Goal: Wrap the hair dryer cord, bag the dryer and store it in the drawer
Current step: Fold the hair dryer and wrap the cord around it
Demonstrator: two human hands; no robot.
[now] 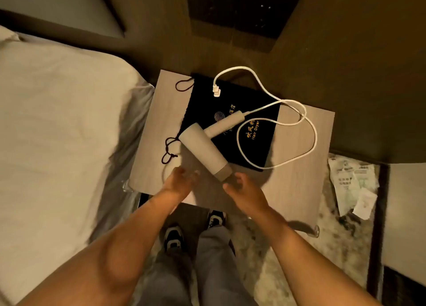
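A white hair dryer lies across a black drawstring bag printed "Hair Dryer", on a light wooden nightstand. Its white cord trails in loose loops over the bag and the tabletop, and the plug rests near the bag's far edge. My left hand hovers just left of the dryer's nozzle end, fingers apart and holding nothing. On the nozzle's right side, my right hand is also spread, close to the dryer but not gripping it. No drawer front shows.
A bed with white bedding fills the left side, close to the nightstand. Crumpled paper receipts lie on the patterned floor to the right. A dark wall panel rises behind the nightstand. My shoes stand below its front edge.
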